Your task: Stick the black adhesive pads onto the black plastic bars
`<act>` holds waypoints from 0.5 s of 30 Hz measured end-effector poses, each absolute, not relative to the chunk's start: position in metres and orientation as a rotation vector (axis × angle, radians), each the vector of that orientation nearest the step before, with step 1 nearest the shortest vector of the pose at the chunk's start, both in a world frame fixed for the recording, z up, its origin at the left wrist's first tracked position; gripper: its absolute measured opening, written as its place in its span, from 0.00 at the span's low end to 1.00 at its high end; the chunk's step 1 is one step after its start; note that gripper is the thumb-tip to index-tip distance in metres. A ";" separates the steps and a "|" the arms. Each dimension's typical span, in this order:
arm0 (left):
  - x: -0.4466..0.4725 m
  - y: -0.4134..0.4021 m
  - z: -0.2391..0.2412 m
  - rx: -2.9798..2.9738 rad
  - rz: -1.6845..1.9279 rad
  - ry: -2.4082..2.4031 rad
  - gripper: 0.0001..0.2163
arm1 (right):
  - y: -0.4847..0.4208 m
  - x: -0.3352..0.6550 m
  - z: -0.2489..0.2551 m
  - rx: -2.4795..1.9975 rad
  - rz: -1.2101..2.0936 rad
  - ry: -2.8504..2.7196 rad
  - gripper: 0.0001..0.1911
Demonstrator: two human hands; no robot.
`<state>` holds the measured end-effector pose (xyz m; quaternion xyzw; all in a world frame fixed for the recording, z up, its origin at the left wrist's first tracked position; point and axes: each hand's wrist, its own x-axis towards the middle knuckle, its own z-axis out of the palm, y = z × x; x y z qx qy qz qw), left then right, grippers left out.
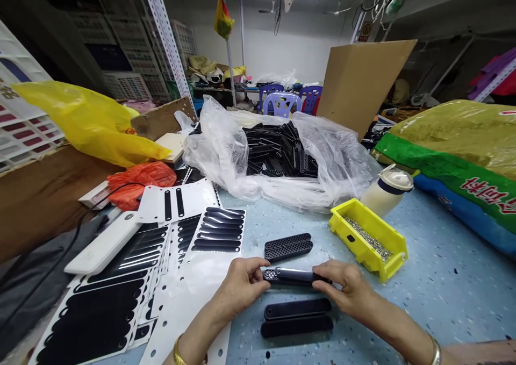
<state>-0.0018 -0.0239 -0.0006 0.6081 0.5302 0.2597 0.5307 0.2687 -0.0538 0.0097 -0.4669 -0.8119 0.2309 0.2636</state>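
Note:
Between my hands lies a slim black plastic bar (272, 275) with a lattice face, and a glossy black adhesive strip (296, 273) covers most of it. My left hand (244, 280) pinches the bar's left end, where the lattice still shows. At the other end, the thumb and fingers of my right hand (342, 281) close on the strip and bar together; the exact contact is hidden. Just beyond are two lattice-faced bars (288, 246) side by side. Nearer to me rest two smooth-faced black bars (297, 317). Sheets of black adhesive strips (220, 229) lie left of my hands.
A clear plastic bag (226, 155) full of black bars (278, 147) stands at the back. To the right are a yellow bin (368, 238) of small metal parts, a cream lidded cup (385, 193) and a large printed sack (463, 155). A white device (105, 244) rests on the left-hand sheets.

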 end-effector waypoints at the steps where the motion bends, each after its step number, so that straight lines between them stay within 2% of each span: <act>1: -0.002 -0.024 -0.002 1.401 0.630 1.248 0.16 | -0.053 0.268 0.010 -1.242 0.580 -2.219 0.12; 8: 0.001 -0.026 -0.002 1.244 0.618 1.213 0.12 | -0.049 0.255 0.018 -1.277 0.493 -2.369 0.12; 15: 0.001 -0.025 -0.003 1.196 0.614 1.203 0.12 | -0.048 0.249 0.022 -1.325 0.526 -2.404 0.11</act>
